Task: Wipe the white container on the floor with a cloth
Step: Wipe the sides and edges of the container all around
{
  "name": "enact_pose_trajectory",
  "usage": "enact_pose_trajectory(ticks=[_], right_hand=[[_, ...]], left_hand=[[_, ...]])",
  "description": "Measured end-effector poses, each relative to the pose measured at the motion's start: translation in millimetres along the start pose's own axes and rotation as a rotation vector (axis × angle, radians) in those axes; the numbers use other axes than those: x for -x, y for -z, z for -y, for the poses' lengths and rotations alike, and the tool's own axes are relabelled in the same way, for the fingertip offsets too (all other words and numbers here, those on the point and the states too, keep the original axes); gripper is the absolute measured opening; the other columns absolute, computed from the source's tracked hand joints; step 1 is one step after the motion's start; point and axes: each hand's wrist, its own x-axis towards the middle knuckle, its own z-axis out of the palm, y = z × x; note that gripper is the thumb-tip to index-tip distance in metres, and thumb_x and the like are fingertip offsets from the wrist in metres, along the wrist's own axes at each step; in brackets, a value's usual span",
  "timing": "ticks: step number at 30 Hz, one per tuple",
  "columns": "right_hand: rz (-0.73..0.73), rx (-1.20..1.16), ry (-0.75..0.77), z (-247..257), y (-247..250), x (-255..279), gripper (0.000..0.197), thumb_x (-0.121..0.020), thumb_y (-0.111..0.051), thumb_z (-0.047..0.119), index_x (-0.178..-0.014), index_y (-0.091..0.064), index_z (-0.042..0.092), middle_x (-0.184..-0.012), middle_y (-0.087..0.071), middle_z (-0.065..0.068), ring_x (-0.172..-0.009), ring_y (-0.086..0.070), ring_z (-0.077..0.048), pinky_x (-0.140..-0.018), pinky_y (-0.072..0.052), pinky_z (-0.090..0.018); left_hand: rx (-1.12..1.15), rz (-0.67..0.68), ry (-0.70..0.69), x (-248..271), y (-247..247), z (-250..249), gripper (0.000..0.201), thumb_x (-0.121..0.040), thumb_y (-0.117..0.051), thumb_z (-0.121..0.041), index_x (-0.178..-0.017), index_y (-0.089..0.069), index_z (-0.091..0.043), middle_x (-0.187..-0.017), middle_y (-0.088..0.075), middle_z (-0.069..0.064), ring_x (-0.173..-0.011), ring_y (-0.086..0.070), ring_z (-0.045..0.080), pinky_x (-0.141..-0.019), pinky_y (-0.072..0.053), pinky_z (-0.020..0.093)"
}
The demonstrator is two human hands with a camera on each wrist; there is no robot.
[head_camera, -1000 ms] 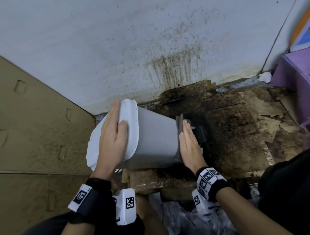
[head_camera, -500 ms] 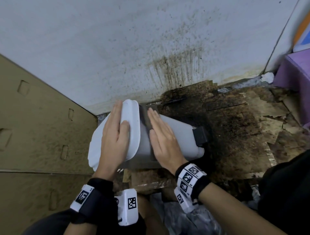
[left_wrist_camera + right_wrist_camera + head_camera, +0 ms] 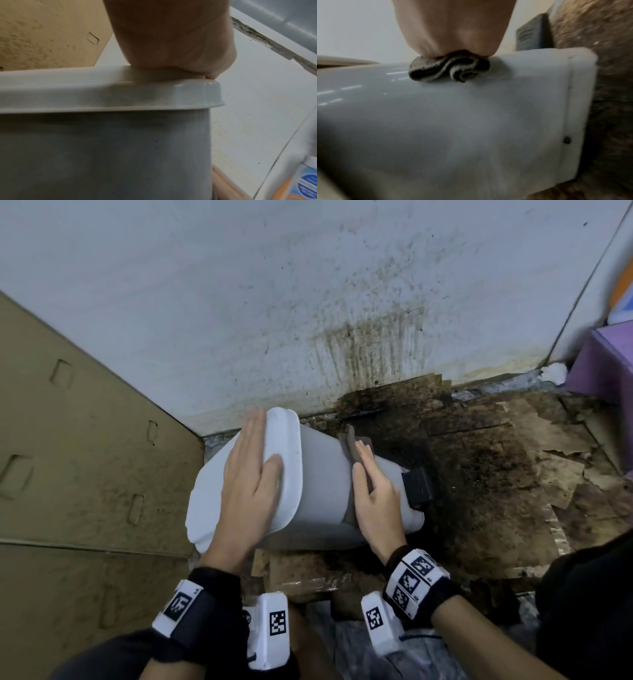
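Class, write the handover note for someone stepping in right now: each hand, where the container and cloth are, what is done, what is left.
Left hand: flat on the lid end of the white container, steadying it.
Right hand: straight fingers press the cloth onto the container's side.
Container: tipped on its side over the stained floor.
Done: cannot tell how much.
Left: probably the remaining sides.

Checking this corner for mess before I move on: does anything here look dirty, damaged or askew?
Yes. Dark brown stains streak the wall above soiled, torn cardboard on the floor, and the white container is tipped on its side, not upright.
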Motion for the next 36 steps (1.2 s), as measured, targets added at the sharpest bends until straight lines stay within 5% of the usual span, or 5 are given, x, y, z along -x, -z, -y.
enact_pose_trajectory(ticks=[8,19,26,33,36], right_hand=[[0.093,-0.516,-0.078,86.6,-30.2,19.1,0.037,-0.112,-0.04,0.025,-0.146,-0.053,0.024,-0.144,-0.06,0.016,-0.139,-0.049,-0.002,-0.119,-0.037,-0.033],[0.256,-0.04,-0.011,93.3,-35.9,-30.8,0.054,-0.108,-0.036,0.037,-0.16,-0.031,0.023,-0.126,-0.049,0.003,-0.098,-0.045,0.005,-0.086,-0.037,-0.015],[0.2,-0.077,0.018,94.5,-28.9,34.4,0.05,-0.111,-0.034,0.035,-0.157,-0.018,0.042,-0.157,-0.043,0.005,-0.136,-0.042,-0.003,-0.122,-0.029,-0.028],[0.191,0.131,0.028,110.7,8.4,-2.6,0.048,-0.112,-0.033,0.029,-0.159,-0.026,0.028,-0.147,-0.037,0.03,-0.126,-0.036,0.025,-0.106,-0.025,0.001],[0.12,0.258,0.018,108.8,39.1,-12.4,0.046,-0.112,-0.03,0.031,-0.158,-0.036,0.025,-0.153,-0.048,0.013,-0.136,-0.046,0.001,-0.116,-0.035,-0.022]], left_hand=[[0.011,0.063,0.009,-3.0,1.0,-5.0,0.059,-0.103,-0.027,-0.038,-0.158,-0.007,-0.043,-0.167,-0.005,-0.028,-0.158,-0.003,-0.008,-0.131,-0.004,0.026],[0.038,0.079,-0.013,0.7,-8.4,-9.7,0.053,-0.107,-0.019,-0.04,-0.157,-0.005,-0.039,-0.17,-0.003,-0.023,-0.159,-0.002,-0.007,-0.13,-0.002,0.022],[0.058,0.069,0.013,-6.5,-10.9,-9.7,0.053,-0.106,-0.017,-0.043,-0.158,-0.005,-0.04,-0.17,-0.004,-0.025,-0.158,-0.002,-0.008,-0.132,-0.004,0.031],[-0.028,0.211,-0.061,-6.5,-32.4,-36.3,0.081,-0.092,-0.004,-0.064,-0.164,0.006,-0.028,-0.166,0.016,-0.024,-0.157,0.017,-0.005,-0.13,0.006,0.027],[0.236,0.327,-0.027,-1.1,-42.9,-58.6,0.072,-0.104,-0.027,-0.062,-0.166,-0.004,-0.032,-0.168,0.009,-0.03,-0.155,0.012,-0.013,-0.13,0.001,0.023]])
